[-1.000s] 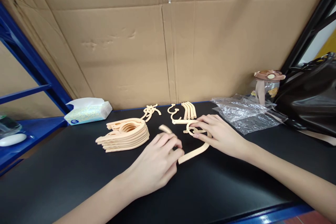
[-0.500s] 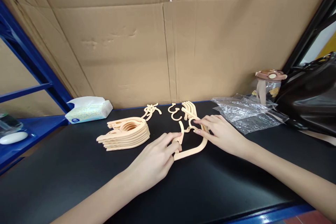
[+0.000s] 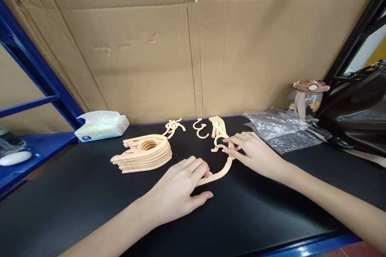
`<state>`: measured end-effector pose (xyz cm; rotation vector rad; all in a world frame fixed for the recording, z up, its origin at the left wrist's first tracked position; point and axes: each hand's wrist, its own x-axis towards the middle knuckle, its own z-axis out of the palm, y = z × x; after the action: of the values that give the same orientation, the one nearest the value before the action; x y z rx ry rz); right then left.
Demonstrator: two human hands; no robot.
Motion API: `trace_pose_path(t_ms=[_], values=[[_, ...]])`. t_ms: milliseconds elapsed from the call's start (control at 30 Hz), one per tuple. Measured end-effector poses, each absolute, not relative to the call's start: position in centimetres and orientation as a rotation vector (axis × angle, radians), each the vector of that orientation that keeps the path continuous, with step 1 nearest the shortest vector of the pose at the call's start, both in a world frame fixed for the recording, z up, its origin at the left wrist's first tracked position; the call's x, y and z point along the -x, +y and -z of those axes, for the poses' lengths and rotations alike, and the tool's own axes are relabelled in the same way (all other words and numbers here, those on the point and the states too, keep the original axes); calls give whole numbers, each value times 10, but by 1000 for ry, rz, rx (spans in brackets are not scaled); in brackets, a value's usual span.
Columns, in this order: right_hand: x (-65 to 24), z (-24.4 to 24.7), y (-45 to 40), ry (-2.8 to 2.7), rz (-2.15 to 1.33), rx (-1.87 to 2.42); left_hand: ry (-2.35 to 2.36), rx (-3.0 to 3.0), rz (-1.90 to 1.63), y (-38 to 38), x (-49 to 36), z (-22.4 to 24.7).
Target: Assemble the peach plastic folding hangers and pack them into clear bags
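Well in from the front edge of the black bench [image 3: 241, 225], the left hand [image 3: 183, 186] lies loosely open, thumb spread clear, curled fingertips over the nearer end of a beige, curved, plastic-looking hanger [image 3: 222, 172], closed on nothing that shows. A little farther back, the right hand [image 3: 259, 154] has thumb and fingers drawn in close on the hanger's other end, apparently steadying it. Right of the bench's middle, this hanger looks only partly put together: one arm bends in a smooth arc toward the left hand, a hook-like curve rises by the right fingertips, and the joint itself is hidden by the fingers. Toward the left edge, a neat stack of matching beige hangers [image 3: 155, 161] appears finished, several layers deep. Along the rear edge, what seems left lies sorted: a jumbled heap of small beige curved pieces [image 3: 174, 127], two loose beige hooks [image 3: 202, 133], and a row of slim beige curved arms [image 3: 217, 125]. Toward the rear right corner lies a crumpled clear plastic bag [image 3: 282, 132].
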<state>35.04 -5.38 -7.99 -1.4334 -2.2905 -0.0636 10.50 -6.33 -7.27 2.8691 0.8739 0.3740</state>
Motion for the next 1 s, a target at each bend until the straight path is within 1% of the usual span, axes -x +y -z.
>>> trace_pose_path(t_ms=[300,433,600,800,1000], values=[[-349,79,-55,-2343,21,1413,803,-2916,-372,-61,-105,74],[-347,76,-57,-2421,-86,1284,808,-2971,-384,-60,-105,75],[-343,72,-63,-2535,-191,1160,1021,-3025,-361,-58,-105,75],[-343,71,-65,-2555,-253,1123,1257,-2889,-328,-58,-105,75],[-341,69,-68,-2580,-341,1043,1309,-2905,-395,-58,-105,77]])
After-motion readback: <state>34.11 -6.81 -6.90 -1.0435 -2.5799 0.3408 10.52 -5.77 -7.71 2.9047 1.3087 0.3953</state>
